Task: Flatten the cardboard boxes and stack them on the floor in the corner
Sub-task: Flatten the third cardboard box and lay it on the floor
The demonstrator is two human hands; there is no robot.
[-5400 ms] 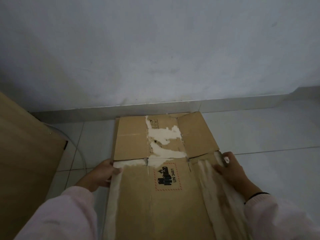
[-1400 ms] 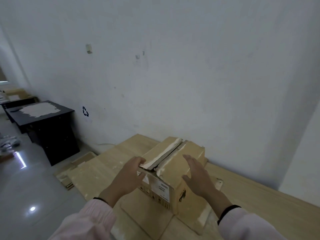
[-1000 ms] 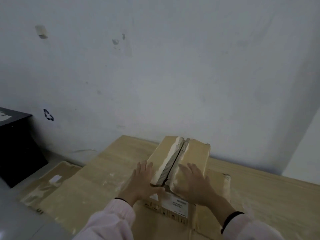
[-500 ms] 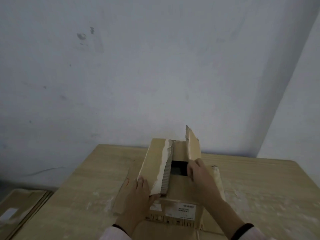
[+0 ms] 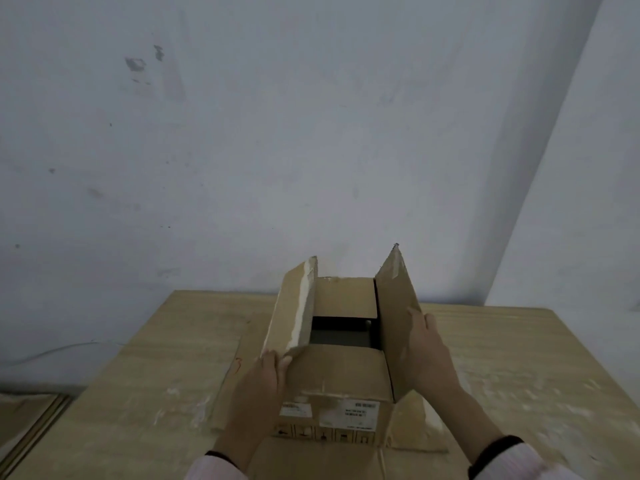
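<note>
A brown cardboard box [image 5: 341, 372] with a white label on its near side stands on a wooden table [image 5: 152, 382]. Both long top flaps stand up, and a dark opening shows between the two short flaps. My left hand [image 5: 261, 386] grips the near corner of the left flap [image 5: 294, 306]. My right hand [image 5: 427, 358] presses flat against the outside of the right flap [image 5: 394, 306]. A flattened piece of cardboard [image 5: 228, 358] lies under the box.
A white wall [image 5: 311, 133] rises just behind the table, with a corner at the right. Flat cardboard [image 5: 24, 420] lies on the floor at the lower left beside the table edge.
The view turned from the flattened box on the floor to the table. My hands pulled both long top flaps of the closed box up and apart.
</note>
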